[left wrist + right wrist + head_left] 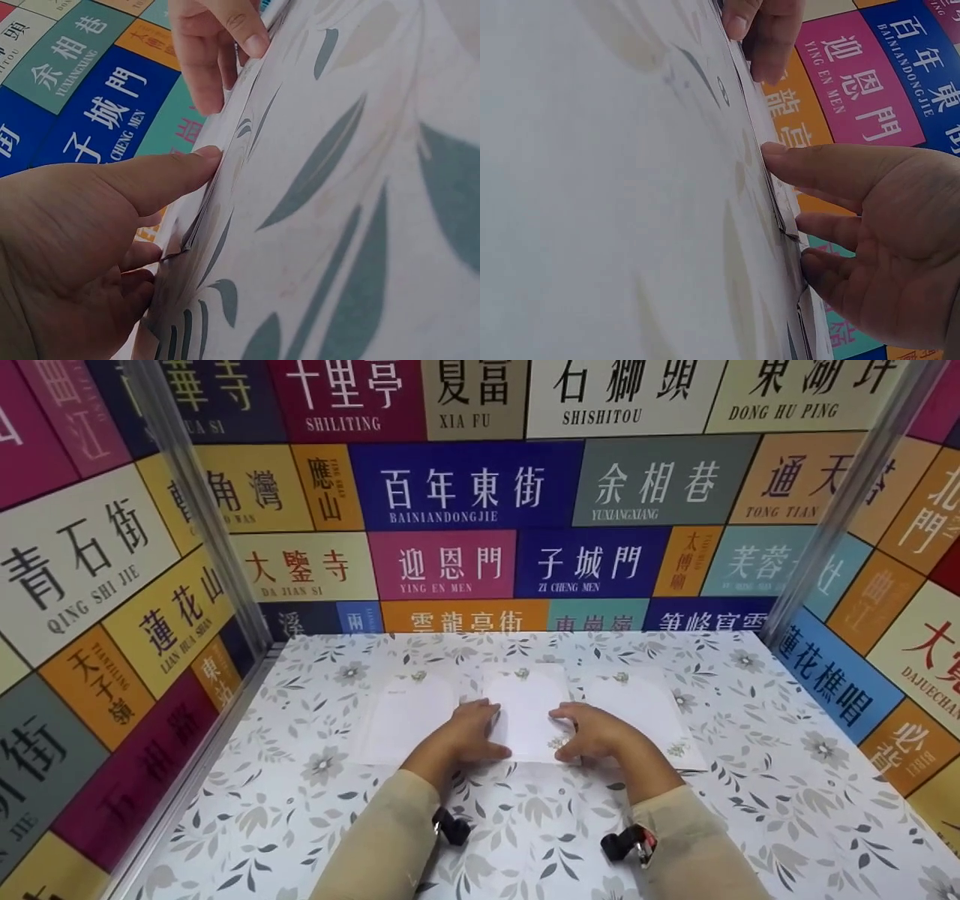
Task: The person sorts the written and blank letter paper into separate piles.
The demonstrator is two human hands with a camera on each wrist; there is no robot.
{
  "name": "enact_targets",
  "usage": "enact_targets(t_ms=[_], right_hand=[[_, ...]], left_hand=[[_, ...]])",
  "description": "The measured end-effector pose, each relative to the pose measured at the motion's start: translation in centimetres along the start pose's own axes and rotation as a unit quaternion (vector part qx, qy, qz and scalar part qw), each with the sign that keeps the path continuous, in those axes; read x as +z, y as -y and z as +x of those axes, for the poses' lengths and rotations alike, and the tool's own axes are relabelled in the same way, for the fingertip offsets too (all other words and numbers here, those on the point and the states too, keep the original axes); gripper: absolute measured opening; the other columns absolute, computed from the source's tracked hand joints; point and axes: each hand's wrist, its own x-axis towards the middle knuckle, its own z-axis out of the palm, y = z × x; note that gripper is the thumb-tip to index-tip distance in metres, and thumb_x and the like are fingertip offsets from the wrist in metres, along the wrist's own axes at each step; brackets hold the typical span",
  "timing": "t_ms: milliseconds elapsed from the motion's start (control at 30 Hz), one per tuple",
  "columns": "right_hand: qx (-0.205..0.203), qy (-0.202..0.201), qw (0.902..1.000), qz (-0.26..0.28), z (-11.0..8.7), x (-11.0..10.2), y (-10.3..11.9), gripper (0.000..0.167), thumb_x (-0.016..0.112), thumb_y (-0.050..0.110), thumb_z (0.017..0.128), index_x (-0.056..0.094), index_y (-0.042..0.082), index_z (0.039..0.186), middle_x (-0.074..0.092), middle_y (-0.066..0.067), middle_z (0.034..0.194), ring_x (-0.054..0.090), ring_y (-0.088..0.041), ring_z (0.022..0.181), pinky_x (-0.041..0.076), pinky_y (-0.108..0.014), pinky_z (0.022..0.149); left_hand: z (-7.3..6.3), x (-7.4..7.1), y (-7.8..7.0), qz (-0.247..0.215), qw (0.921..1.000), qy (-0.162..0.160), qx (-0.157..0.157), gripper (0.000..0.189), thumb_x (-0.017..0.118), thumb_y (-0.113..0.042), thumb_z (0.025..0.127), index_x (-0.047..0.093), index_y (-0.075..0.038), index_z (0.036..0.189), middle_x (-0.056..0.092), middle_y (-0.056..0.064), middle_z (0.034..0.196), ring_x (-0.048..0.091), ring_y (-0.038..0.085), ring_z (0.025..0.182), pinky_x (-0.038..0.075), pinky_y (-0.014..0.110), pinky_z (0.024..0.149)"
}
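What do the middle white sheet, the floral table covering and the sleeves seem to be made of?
Middle white sheet: probably paper or thin card, matte, judging by its flat, thin look.
Floral table covering: perhaps printed paper, plastic or cloth; smooth, with no weave visible.
Sleeves: likely thin beige fabric, dull, from their soft folds.

the counter (525,825) in front of me has a white surface patterned all over with grey leaves and flowers. lying flat on it i see three pale paper sheets side by side, a left sheet (412,724), a middle sheet (529,720) and a right sheet (634,720), each with a small floral ornament at the top; the middle and right ones carry another at their lower right.
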Motion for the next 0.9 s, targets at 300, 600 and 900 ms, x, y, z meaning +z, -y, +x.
enact_targets(t_ms=[300,600,900], right_hand=[[0.017,0.001,0.9997,-0.014,0.04,-0.04,0.16,0.078,0.089,0.026,0.085,0.057,0.016,0.156,0.034,-0.012,0.176,0.025,-0.042,0.165,0.02,-0.061,0.135],[0.015,-0.002,0.9998,-0.009,0.09,0.1,0.14,0.071,0.086,0.024,0.089,0.059,0.016,0.154,0.035,-0.011,0.175,0.025,-0.042,0.165,0.02,-0.061,0.135],[0.002,-0.023,0.9996,-0.019,0.06,0.22,0.43,0.063,0.086,0.021,0.089,0.065,0.009,0.147,0.04,-0.019,0.169,0.033,-0.045,0.16,0.027,-0.059,0.133]], left_hand=[[0.21,-0.12,-0.11,0.015,0.9998,0.004,-0.01,0.091,0.087,-0.041,0.088,0.045,-0.014,0.164,0.031,0.009,0.177,0.022,0.033,0.167,0.02,0.049,0.137],[0.28,0.06,-0.12,0.031,0.9995,0.004,-0.009,0.081,0.083,-0.041,0.092,0.051,-0.009,0.159,0.034,0.01,0.176,0.024,0.034,0.166,0.023,0.049,0.137],[0.54,0.67,0.01,0.054,0.9978,-0.035,0.013,0.07,0.078,-0.04,0.096,0.057,-0.004,0.152,0.042,0.017,0.17,0.034,0.039,0.161,0.03,0.048,0.134]])
